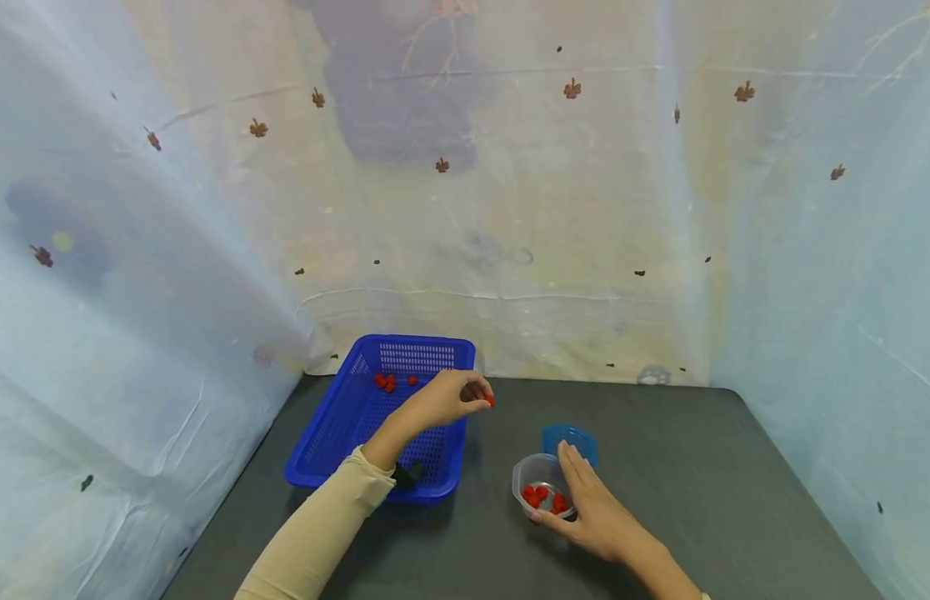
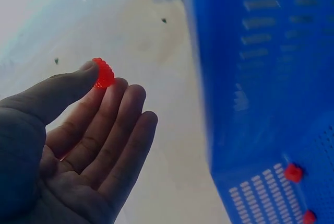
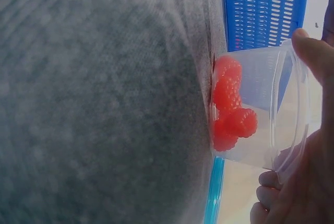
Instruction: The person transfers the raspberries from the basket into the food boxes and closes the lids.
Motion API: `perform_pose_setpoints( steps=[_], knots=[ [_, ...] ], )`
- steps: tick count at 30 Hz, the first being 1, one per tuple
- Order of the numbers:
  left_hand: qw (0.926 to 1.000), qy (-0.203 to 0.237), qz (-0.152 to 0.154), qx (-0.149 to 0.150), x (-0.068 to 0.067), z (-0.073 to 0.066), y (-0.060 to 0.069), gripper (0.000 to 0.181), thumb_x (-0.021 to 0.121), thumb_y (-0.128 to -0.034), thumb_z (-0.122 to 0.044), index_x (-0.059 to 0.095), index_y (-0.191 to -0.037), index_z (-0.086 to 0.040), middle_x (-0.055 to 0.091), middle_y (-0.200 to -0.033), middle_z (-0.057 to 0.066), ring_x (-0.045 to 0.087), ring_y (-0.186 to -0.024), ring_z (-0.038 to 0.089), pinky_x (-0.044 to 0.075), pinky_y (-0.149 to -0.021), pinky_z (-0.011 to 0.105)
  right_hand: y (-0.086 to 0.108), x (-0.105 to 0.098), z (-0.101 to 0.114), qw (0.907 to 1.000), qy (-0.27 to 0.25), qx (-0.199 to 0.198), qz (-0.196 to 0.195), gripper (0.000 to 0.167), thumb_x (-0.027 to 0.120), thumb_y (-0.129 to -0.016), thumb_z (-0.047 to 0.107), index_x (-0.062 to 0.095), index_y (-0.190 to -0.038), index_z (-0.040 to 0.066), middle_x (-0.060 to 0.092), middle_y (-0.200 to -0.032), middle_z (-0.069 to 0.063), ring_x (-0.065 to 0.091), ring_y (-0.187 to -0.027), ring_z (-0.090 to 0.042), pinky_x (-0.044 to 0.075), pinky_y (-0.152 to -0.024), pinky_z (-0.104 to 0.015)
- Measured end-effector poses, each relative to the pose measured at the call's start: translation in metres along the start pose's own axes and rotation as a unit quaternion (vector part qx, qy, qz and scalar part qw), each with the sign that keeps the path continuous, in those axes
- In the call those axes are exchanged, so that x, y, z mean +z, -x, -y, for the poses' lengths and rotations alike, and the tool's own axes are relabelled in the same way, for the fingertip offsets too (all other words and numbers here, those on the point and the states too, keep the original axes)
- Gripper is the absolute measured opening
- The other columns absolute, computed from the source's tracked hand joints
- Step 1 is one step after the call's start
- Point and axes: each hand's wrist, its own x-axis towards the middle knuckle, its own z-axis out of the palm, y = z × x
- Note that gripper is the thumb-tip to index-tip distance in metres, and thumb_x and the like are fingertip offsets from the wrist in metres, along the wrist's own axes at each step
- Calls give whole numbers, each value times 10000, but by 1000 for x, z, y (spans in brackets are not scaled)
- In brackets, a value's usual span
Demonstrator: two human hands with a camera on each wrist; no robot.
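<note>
Between thumb and forefinger my left hand pinches a red raspberry, held just past the right side of a blue plastic basket. Several more raspberries lie at the basket's far end. My right hand grips the rim of a small clear plastic container, thumb on the near side and fingers across the other. The container stands upright on the table, with several raspberries on its bottom.
A blue lid lies on the dark grey table just behind the container. Something dark sits in the basket's near end, partly hidden by the left arm. Patterned sheeting hangs behind and on both sides.
</note>
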Motion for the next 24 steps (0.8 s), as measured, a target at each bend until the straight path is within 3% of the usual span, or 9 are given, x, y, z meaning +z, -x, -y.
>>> perform_pose_setpoints(
  steps=[12, 24],
  knots=[
    [9994, 54, 230, 239, 21, -35, 11, 66, 740, -1041, -173, 749, -1106, -165, 745, -983, -61, 680, -877, 55, 571, -790, 223, 0, 0, 1, 10000, -15, 4, -9, 1226, 659, -918, 781, 89, -1719, 49, 94, -1784, -207, 143, -1610, -512, 244, -1207, -755],
    [9982, -198, 325, 467, 48, -46, 11, 81, 774, -1014, -158, 757, -1090, -135, 746, -971, -57, 661, -858, -2, 568, -828, 177, 0, 1, 0, 9999, -83, -63, -6, 1218, 659, -924, 773, 83, -1720, 54, 80, -1787, -192, 130, -1614, -503, 248, -1204, -756]
  ],
)
